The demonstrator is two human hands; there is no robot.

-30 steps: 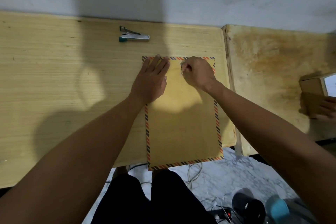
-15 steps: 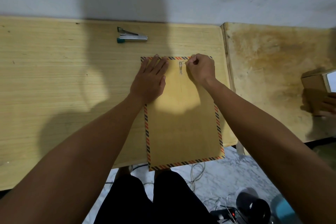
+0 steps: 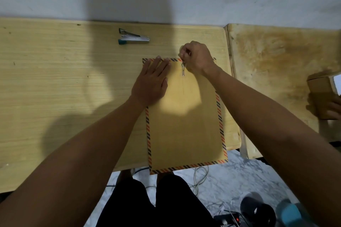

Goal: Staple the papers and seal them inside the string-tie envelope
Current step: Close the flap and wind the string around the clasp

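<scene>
The flat brown paper envelope with striped edging [image 3: 184,125] lies on the pale wooden bench [image 3: 64,88], light and bendy. My left hand [image 3: 151,81] presses it flat, fingers straight. My right hand [image 3: 197,57] pinches what seems the thin string [image 3: 183,69], beyond it the grey metal stapler [image 3: 133,37].

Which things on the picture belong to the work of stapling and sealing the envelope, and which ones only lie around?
Belong to the job:
envelope, flat on the table
string at its top
left hand, pressing the envelope
right hand, pinching the string
stapler

Lying about:
cardboard box
cables on the floor
</scene>
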